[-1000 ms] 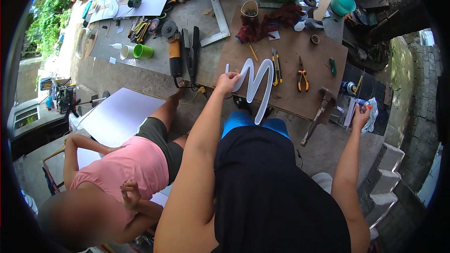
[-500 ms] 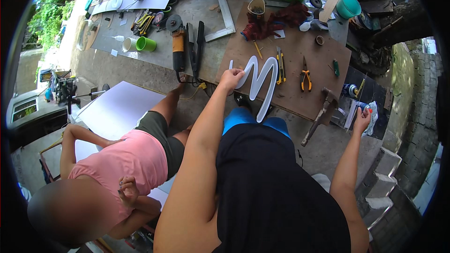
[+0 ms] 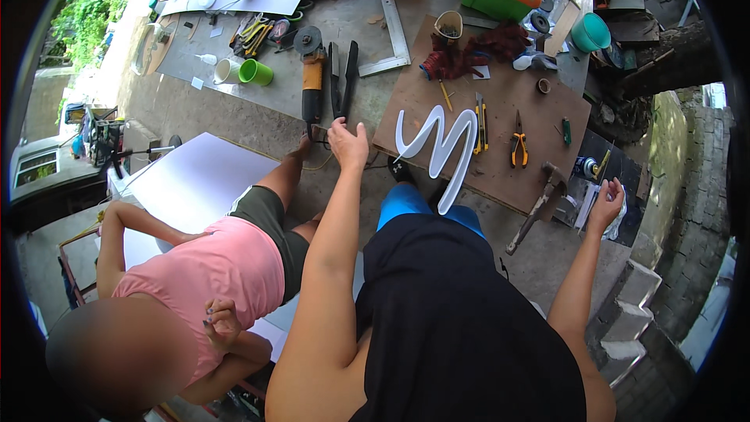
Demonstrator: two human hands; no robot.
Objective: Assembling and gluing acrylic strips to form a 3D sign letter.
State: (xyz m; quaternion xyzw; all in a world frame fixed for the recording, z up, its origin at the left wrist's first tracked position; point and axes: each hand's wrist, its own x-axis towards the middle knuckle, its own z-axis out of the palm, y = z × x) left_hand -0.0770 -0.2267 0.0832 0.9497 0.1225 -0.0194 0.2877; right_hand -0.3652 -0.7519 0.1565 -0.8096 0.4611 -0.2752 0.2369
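Sitting far left, a person in a pink top (image 3: 226, 273) is resting by a white sheet (image 3: 195, 180). Left hand (image 3: 348, 144) is hovering, fingers loosely curled, just left of the white zigzag cutout (image 3: 437, 148) on the brown board (image 3: 500, 109); placing flat seems best. Right hand (image 3: 608, 203) is pinching a white cloth (image 3: 617, 223).

A wavy cut-out shape (image 3: 439, 152) lies on a flat board (image 3: 508, 121) on the ground. The left hand (image 3: 348, 143) is just left of the shape, near its left end. The pliers (image 3: 519, 139) lie on the board to the right of the shape. A grinder (image 3: 312, 82) lies on the ground behind the left hand. Two cups (image 3: 242, 71) stand left of the grinder. The right hand (image 3: 609, 202) is far to the right, past the board, with a hammer (image 3: 539, 205) between it and the shape. Another person (image 3: 203, 281) sits on the left, beside a big sheet (image 3: 191, 180).
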